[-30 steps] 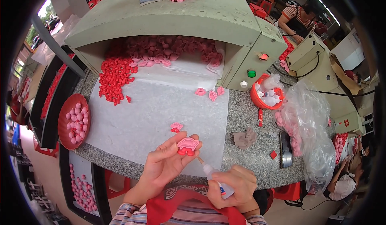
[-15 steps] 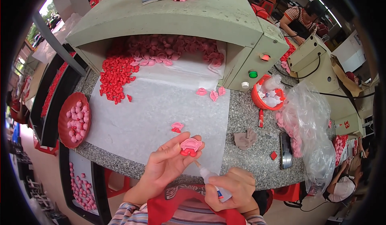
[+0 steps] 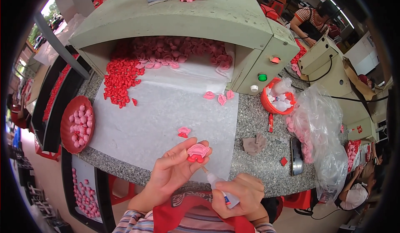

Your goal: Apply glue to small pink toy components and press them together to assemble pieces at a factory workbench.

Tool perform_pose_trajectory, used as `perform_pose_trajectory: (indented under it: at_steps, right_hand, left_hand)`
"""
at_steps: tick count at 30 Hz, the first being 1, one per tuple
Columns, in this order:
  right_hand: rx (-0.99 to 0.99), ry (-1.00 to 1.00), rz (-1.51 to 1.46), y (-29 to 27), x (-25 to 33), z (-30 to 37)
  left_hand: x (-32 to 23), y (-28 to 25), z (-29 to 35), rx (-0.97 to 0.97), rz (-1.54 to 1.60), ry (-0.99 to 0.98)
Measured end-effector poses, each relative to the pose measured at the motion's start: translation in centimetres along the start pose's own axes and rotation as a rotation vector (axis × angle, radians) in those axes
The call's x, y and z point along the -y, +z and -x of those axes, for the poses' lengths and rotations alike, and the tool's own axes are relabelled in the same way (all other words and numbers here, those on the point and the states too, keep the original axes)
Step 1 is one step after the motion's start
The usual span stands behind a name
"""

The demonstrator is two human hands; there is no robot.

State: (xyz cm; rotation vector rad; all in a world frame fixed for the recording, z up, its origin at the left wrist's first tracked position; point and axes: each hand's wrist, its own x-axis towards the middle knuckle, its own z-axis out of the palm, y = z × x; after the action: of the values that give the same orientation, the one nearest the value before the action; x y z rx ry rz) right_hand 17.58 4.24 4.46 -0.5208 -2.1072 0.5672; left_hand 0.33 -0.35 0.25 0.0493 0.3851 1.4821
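My left hand pinches a small pink and red moulded piece between thumb and fingers, its pink part above and its red part below. In my right hand is a small white glue bottle, held with its thin nozzle tip pointing up and left. The tip is close beneath the red part; I cannot tell whether it touches. Just beyond my left fingers, a similar pink and red piece lies on the white paper sheet. Three loose pink pieces lie farther off near the sheet's right edge.
A green-grey metal housing stands ahead, with red pieces and pink pieces heaped in its opening. At left sits a red bowl of pink balls. At right are an orange basket of bottles, a cloth and a phone.
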Motion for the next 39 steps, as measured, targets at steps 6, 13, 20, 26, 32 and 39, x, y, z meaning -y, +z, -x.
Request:
perform_pose_trajectory:
  at_steps: [6, 13, 20, 26, 32, 39]
  right_hand:
    - [-0.051, -0.043, -0.019, 0.12, -0.35, 0.37]
    - [-0.047, -0.061, -0.023, 0.27, -0.30, 0.14]
    - [-0.056, -0.076, -0.014, 0.44, -0.30, -0.11]
    - [-0.029, -0.024, -0.014, 0.27, 0.06, -0.31]
    - [-0.051, -0.026, -0.025, 0.55, -0.12, -0.11]
    - [-0.046, -0.034, -0.010, 0.34, -0.10, -0.10]
  left_hand:
    - [-0.01, -0.14, 0.02, 0.002, -0.009, 0.005]
    - [0.32, -0.01, -0.05, 0.037, -0.034, -0.010]
    - [0.43, 0.43, 0.07, -0.010, -0.055, 0.004]
    - [0.49, 0.45, 0.13, -0.013, -0.055, 0.001]
    - [0.39, 0.50, 0.23, -0.018, -0.055, 0.002]
    - [0.38, 0.55, 0.08, -0.038, -0.033, -0.002]
